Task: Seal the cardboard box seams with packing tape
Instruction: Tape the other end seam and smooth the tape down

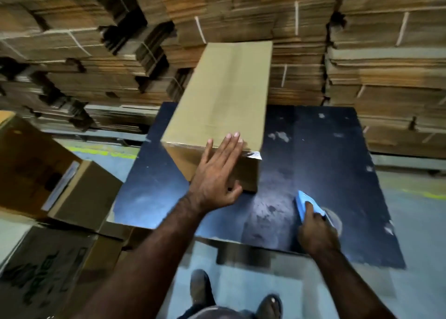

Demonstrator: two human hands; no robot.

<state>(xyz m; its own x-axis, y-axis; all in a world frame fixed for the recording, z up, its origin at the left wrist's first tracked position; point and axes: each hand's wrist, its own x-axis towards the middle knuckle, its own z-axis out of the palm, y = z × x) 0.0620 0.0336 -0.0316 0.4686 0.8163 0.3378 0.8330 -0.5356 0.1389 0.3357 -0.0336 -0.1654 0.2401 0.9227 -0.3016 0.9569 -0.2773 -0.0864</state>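
Dozens of strapped bundles of flattened brown corrugated cardboard (pixel 386 53) are stacked like a wall across the far side of the room. In front of them sits a low dark blue-black table (pixel 325 174), its top scuffed with pale patches. To the left, on the floor, lie a couple of assembled brown cardboard cartons (pixel 60 174), one with dark printed lettering.

On the table, towards its far left part, stands the tall plain tan cardboard box (pixel 222 96), leaning away from the person so that its long face slopes up and back. A strip of shiny clear packing tape (pixel 253 154) runs along its near top edge and ends in a loose corner at the right.

The left arm stretches forward and slightly rightward, bare to above the elbow. The left hand (pixel 217 171) lies flat against the near end of the box, fingers straight and spread, fingertips reaching over the taped edge and thumb splayed down toward the table; its grip is slack, pressing rather than holding.

The right arm comes in shorter from the lower right. The right hand (pixel 313 232) rests on the table, well apart from the box, fingers curled round a light blue plastic tape dispenser (pixel 304 201), index finger laid along its top.

Two sandalled feet (pixel 200 287) stand on the grey floor below.
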